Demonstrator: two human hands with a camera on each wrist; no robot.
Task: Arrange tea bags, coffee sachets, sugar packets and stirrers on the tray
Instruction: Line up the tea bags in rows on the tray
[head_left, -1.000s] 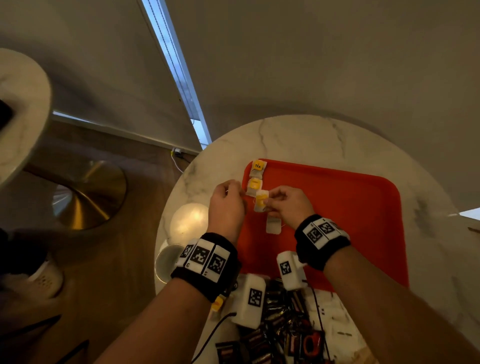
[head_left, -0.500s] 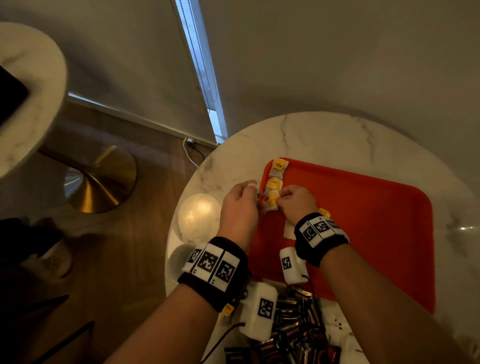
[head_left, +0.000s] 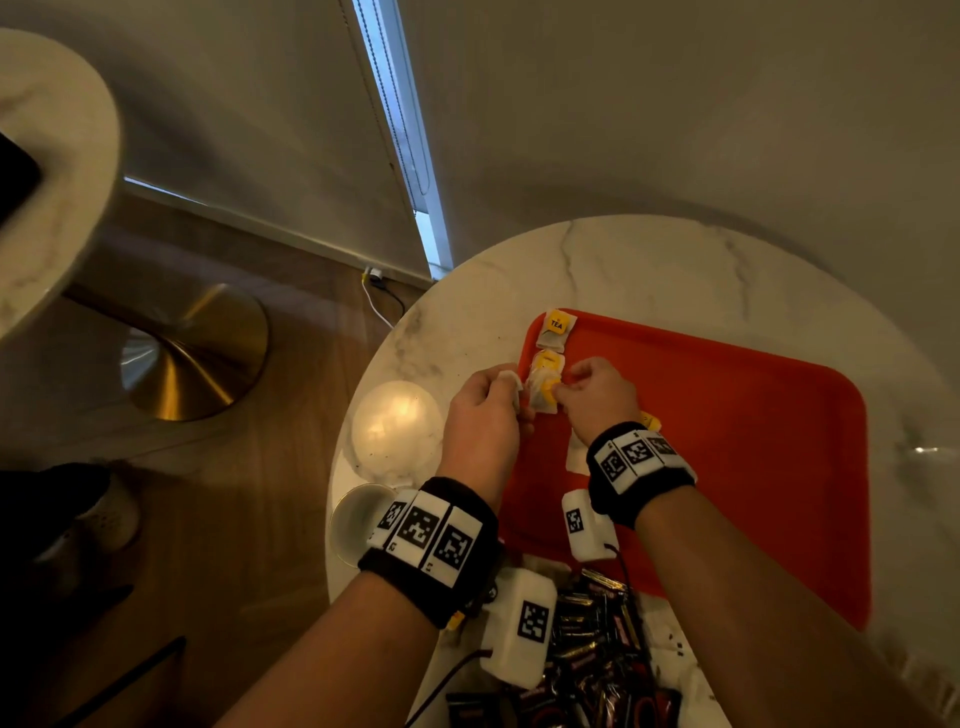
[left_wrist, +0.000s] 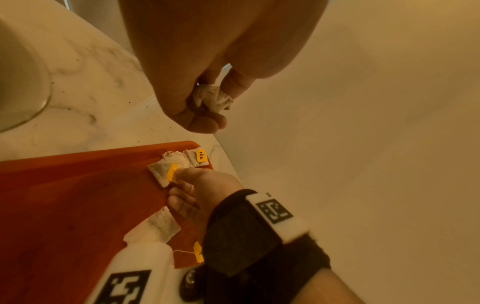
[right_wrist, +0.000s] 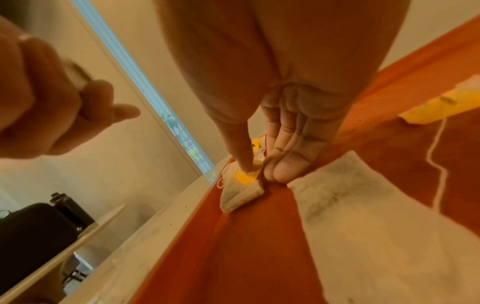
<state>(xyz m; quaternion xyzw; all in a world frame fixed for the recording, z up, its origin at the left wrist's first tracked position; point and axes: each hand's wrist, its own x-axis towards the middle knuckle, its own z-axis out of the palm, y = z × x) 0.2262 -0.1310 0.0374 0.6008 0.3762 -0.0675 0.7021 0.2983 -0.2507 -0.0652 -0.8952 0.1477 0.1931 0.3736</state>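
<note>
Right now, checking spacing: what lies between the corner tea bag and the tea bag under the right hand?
A middle tea bag sits between the corner tea bag and the right hand; head view shows it.

Round marble table (head_left: 649, 270) bears: red tray (head_left: 753, 467) at centre; pale domed object (head_left: 397, 431) at 9 o'clock; cup (head_left: 356, 519) at 8 o'clock; dark sachets (head_left: 597, 649) heaped at 6 o'clock.

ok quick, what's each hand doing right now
left hand: holds a crumpled tea bag
right hand: pinches the yellow tag of a second tea bag lying on the tray
</note>
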